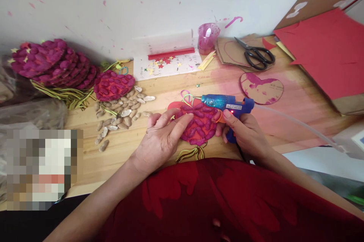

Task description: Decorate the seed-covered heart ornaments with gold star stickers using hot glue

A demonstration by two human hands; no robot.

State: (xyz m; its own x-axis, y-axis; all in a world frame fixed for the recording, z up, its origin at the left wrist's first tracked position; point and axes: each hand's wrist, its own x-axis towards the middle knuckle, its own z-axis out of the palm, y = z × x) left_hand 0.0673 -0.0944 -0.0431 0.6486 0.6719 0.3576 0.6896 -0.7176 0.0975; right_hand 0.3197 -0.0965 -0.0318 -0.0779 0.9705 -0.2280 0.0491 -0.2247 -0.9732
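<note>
A heart-shaped craft piece (198, 126), covered in dyed magenta peanut shells over red backing, lies on the table before me. A looped cord tops it, and a yellow-green and dark tassel hangs at its lower end. My left hand (163, 135) rests over its left side, fingers apart and touching it; a small yellow star shows by the fingers. My right hand (241, 130) grips a blue hot glue gun (224, 101) with an orange trigger and a glowing red light. The metal nozzle points left above the heart's top edge.
Finished shell-covered pieces (42, 60) are stacked at left, near another magenta heart (113, 84) and loose peanut shells (125, 113). Behind are star sequins (162, 63) on paper, a stained plastic cup (208, 37) and black-handled scissors (258, 56). A cardboard heart (263, 89) and red sheets (330, 52) lie right.
</note>
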